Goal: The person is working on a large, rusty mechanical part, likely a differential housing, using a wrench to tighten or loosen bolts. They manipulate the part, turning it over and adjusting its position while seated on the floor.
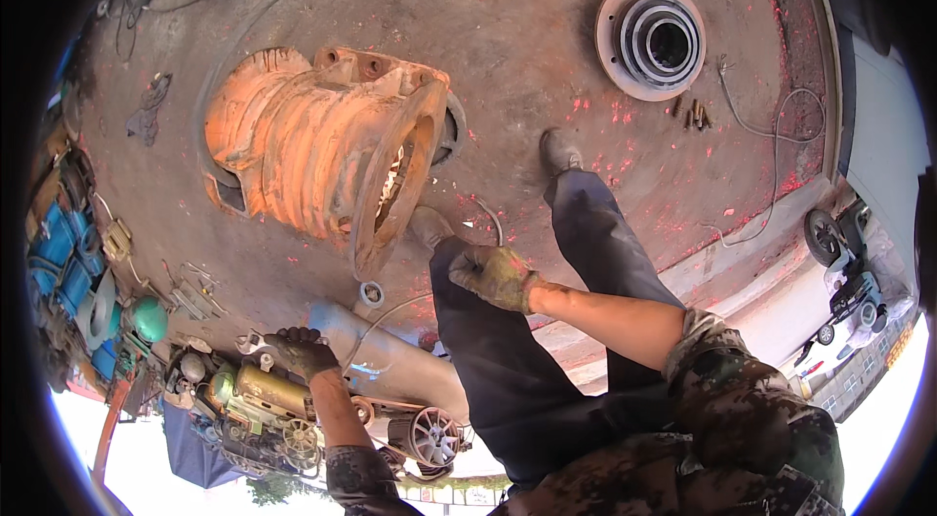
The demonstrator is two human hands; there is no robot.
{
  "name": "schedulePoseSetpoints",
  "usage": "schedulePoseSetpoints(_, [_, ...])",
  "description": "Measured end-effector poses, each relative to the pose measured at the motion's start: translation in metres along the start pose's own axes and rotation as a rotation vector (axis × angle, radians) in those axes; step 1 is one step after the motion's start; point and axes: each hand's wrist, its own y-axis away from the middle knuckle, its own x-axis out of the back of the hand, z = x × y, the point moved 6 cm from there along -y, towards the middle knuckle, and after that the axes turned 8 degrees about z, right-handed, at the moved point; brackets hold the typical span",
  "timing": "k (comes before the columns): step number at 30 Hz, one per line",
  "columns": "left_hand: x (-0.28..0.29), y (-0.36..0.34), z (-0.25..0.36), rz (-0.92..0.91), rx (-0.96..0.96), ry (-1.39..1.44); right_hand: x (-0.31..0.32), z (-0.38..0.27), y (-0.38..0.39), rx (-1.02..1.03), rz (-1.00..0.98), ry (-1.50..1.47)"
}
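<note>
My left hand (pixel 305 353), in a dark dirty work glove, is at the lower left with its fingers curled. A small pale metal piece (pixel 256 341) shows at its fingertips; its kind is unclear. My right hand (pixel 493 278), in a worn yellowish-green glove, is closed in front of my left leg; what it grips, if anything, is hidden. Ahead on the left, a large orange cast-metal housing (pixel 307 150) lies on its side, its flanged open end angled toward my feet. A small metal ring (pixel 371 294) is below that flange.
A flanged round metal part (pixel 625 38) lies at the far right beside several bolts (pixel 695 114). A thin cable (pixel 778 135) curls nearby. A blue-grey cylinder (pixel 400 360) and machinery with a spoked wheel (pixel 434 436) are at the lower left. Blue parts (pixel 66 262) crowd the left edge.
</note>
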Motion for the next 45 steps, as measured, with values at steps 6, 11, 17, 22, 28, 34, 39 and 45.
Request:
schedulePoseSetpoints(6, [0.030,0.200,-0.185,-0.015,0.620,0.327,0.009,0.003,0.032,0.064,-0.476,0.452])
schedulePoseSetpoints(11, [-0.062,0.318,-0.262,-0.310,0.853,0.365,0.040,0.026,0.010,0.072,-0.580,0.818])
schedulePoseSetpoints(17, [-0.136,0.315,-0.287,-0.658,0.909,0.403,0.072,0.026,-0.040,0.175,-0.605,1.164])
schedulePoseSetpoints(22, [-0.182,0.272,-0.350,-0.634,0.950,0.354,0.082,0.110,-0.101,0.162,-0.672,1.117])
schedulePoseSetpoints(28, [-0.229,0.232,-0.367,-0.892,0.184,-0.297,0.091,0.115,-0.178,0.228,-0.613,0.803])
schedulePoseSetpoints(34, [-0.257,0.217,-0.381,-1.087,0.033,-0.215,0.120,0.053,-0.205,0.826,-0.336,0.636])
schedulePoseSetpoints(39, [-0.256,0.220,-0.355,-1.251,-0.222,-0.433,0.110,-0.054,-0.156,1.248,0.054,0.642])
schedulePoseSetpoints(45, [-0.251,0.233,-0.346,-1.199,-0.514,-0.576,0.094,-0.074,-0.145,1.243,0.307,0.453])
